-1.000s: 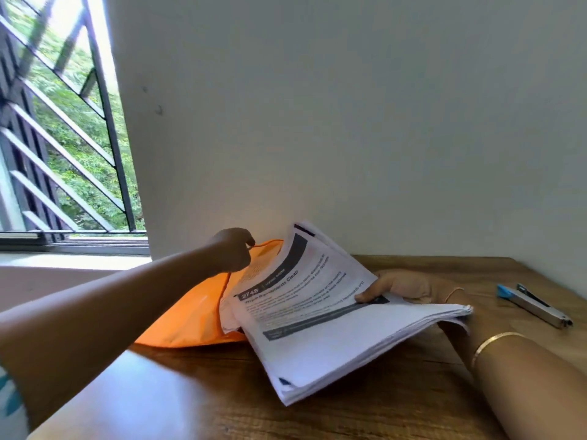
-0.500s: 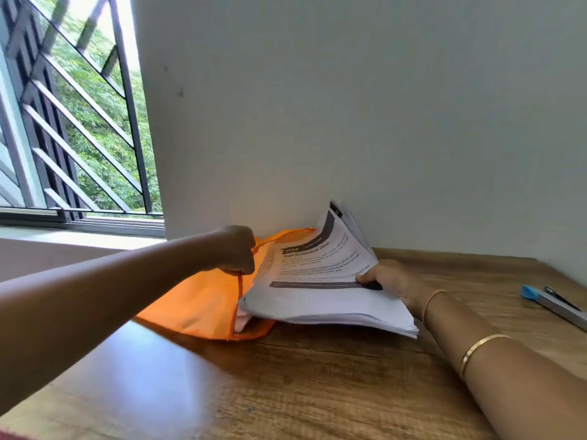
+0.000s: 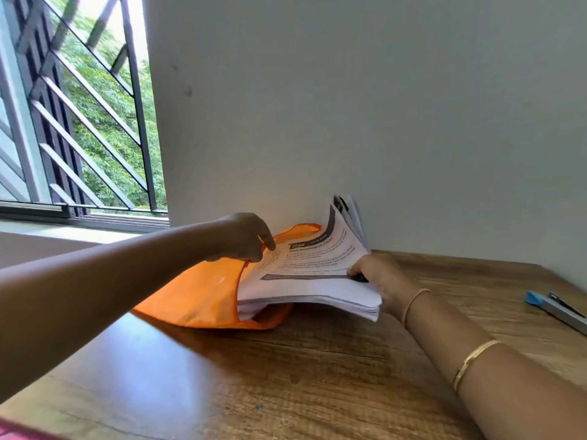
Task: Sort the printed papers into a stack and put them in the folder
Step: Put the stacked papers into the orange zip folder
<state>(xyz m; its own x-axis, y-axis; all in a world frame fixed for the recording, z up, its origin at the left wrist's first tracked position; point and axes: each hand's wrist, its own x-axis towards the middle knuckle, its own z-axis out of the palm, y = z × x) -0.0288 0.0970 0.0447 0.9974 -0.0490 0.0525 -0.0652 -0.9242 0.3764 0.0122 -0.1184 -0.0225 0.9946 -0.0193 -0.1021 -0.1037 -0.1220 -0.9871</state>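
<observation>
Left hand (image 3: pixel 246 238) pinches the soft folder (image 3: pixel 190 296) flap open. Right hand (image 3: pixel 378 274) clamps the papers (image 3: pixel 305 281) at their outer edge: thick, floppy stack, likely to fan; support underneath.

We note a wooden table (image 3: pixel 286 382) against a wall (image 3: pixel 381 122); an orange folder (image 3: pixel 190 300) lies on it near the back; a grey, blue-tipped tool (image 3: pixel 554 309) lies well apart, at the right edge.

Left end of papers (image 3: pixel 305 281) hidden in folder (image 3: pixel 190 296), blue-tipped tool (image 3: pixel 559 309) cropped right
</observation>
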